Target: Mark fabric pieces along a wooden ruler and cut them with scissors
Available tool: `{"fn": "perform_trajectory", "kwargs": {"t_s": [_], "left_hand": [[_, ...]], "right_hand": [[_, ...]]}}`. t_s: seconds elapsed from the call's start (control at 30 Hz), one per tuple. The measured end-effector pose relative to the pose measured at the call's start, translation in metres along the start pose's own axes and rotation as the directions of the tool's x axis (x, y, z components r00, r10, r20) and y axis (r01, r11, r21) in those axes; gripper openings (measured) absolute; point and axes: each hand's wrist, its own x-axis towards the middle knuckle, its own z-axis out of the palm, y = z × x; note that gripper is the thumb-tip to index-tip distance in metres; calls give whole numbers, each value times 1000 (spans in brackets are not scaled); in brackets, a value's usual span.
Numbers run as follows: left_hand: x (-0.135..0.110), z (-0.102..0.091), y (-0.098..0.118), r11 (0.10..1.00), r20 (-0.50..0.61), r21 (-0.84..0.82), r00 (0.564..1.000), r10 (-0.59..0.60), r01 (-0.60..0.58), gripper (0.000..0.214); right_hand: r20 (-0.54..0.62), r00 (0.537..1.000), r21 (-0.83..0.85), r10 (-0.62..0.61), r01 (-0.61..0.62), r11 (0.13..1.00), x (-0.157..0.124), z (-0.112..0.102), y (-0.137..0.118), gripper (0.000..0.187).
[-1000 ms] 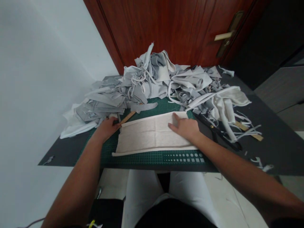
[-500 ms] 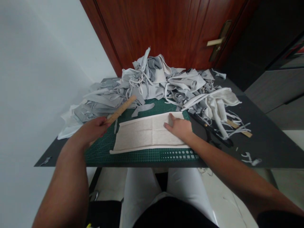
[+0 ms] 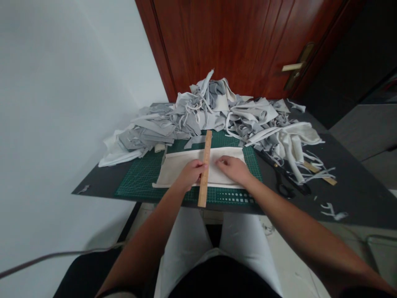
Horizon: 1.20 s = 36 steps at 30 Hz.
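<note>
Probably lining-up: straight tan wooden ruler (image 3: pixel 203 191) is pinched by left hand (image 3: pixel 189 174) across cream rectangular cloth (image 3: pixel 173 165), right hand (image 3: pixel 235 169) curled, hold unclear, steadying needed.

The cloth (image 3: pixel 217 176) lies on the cutting mat (image 3: pixel 139 178), scraps (image 3: pixel 218 118) behind it, scissors (image 3: pixel 276 165) to its right.

The left hand (image 3: pixel 191 174) grips a wooden ruler (image 3: pixel 204 188) across a pale cloth (image 3: pixel 173 167) on a green mat (image 3: pixel 136 178); the right hand (image 3: pixel 234 169) is near the ruler.
</note>
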Motion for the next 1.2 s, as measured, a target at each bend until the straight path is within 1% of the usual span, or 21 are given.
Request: {"fn": "perform_trajectory", "kwargs": {"t_s": [0.07,0.13,0.23,0.3,0.37,0.4,0.47,0.5,0.53,0.67,0.77,0.87,0.93,1.03,1.1,1.2], "left_hand": [[1,11,-7,999,31,-28,999,-15,16,20],[-1,19,-10,1000,62,-27,998,-13,15,20],[-2,25,-9,999,100,43,995,-3,-1,16],[-1,25,-7,989,104,146,995,6,-21,15],[5,25,-4,955,80,288,996,42,-64,18],[9,25,-1,926,63,365,995,77,-95,18],[20,27,7,845,52,507,985,166,-169,12],[27,30,11,799,63,564,976,209,-208,7],[34,33,16,753,84,611,966,246,-245,7],[66,51,28,586,187,729,926,327,-354,23],[82,64,26,487,197,795,913,356,-361,30],[88,72,19,424,169,845,915,367,-326,35],[88,76,13,383,148,872,909,388,-306,37],[86,79,7,330,126,897,887,445,-293,37],[87,78,5,332,128,892,875,466,-307,36],[92,73,3,376,151,855,864,480,-358,36]], "right_hand": [[58,997,152,-55,46,987,-9,7,-4,44],[84,996,247,-43,21,969,-16,16,-5,39],[85,996,253,19,-40,967,-21,25,-2,37],[84,996,219,36,-54,974,-22,26,1,31],[66,995,192,71,-83,978,-23,22,6,28],[51,994,174,100,-108,979,-23,19,8,30],[19,987,131,161,-162,978,-23,13,13,32],[6,983,108,186,-185,977,-23,10,15,33],[-4,979,85,204,-203,976,-23,8,16,33],[-21,969,-1,246,-246,969,-23,6,13,36],[-22,967,-54,253,-254,966,-27,8,7,40],[-16,978,-160,210,-210,965,-35,8,5,40],[1,988,-225,155,-151,963,-44,8,9,36],[37,999,-229,36,-27,973,-61,8,20,30],[56,997,-195,-47,57,979,-72,9,28,29],[102,986,-141,-131,145,979,-82,9,37,31]]}}
